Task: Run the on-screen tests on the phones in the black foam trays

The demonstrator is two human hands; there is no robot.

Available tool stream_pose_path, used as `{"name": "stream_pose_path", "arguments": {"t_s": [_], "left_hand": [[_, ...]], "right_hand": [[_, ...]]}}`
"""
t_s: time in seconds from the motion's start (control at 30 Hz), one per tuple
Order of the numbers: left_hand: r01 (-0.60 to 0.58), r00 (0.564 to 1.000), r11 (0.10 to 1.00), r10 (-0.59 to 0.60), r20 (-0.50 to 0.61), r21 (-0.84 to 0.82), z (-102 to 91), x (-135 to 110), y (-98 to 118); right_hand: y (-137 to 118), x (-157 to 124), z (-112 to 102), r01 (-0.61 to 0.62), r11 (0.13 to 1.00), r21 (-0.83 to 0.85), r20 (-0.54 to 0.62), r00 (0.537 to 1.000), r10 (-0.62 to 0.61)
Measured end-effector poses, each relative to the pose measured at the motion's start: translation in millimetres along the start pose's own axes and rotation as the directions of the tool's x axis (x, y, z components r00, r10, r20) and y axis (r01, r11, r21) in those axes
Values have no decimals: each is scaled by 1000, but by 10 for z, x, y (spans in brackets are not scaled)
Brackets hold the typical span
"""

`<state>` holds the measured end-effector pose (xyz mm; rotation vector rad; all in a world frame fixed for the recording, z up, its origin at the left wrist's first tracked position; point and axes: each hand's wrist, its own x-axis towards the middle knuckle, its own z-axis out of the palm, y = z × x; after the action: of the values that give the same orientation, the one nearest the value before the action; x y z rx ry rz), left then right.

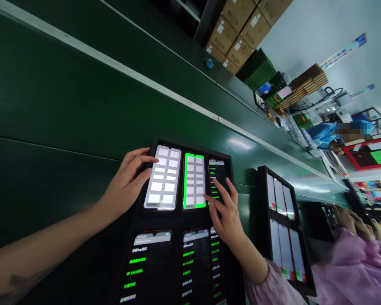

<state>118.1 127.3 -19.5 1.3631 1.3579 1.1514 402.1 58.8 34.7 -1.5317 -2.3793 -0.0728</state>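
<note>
A black tray holds several smartphones in two rows, screens up. In the upper row, the left smartphone shows a white grid. My left hand lies at that phone's left edge, fingers outstretched, the index fingertip on its screen. The middle smartphone has a similar grid with a bright green border. With fingers apart, my right hand has its index fingertip at the lower right edge of this screen. Its other fingers reach over the right smartphone, which shows a dark screen with green text. Neither hand grips anything.
Lower-row phones, such as the lower left smartphone, show text lists. To the right stands another black tray of lit phones. Co-workers in pink sleeves work beyond it. Behind the green bench are cardboard boxes and green crates.
</note>
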Motion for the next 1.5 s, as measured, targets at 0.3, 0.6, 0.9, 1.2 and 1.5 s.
{"name": "stream_pose_path", "arguments": {"t_s": [0.3,0.6,0.9,1.2,1.5], "left_hand": [[12,1000,999,-12,-13,44,0,45,-19],[15,1000,999,-15,6,42,-13,56,-26],[17,1000,1000,-17,18,23,-5,63,-43],[22,1000,1000,-22,8,12,2,68,-35],[22,1000,999,-22,3,24,-3,68,-46]], "right_hand": [[211,389,223,-12,1000,-27,-80,997,10],[416,835,386,-21,999,-33,-93,995,18],[425,973,400,5,1000,-21,-62,998,-6],[289,1028,401,85,996,8,15,996,-85],[172,651,226,146,989,26,40,988,-147]]}}
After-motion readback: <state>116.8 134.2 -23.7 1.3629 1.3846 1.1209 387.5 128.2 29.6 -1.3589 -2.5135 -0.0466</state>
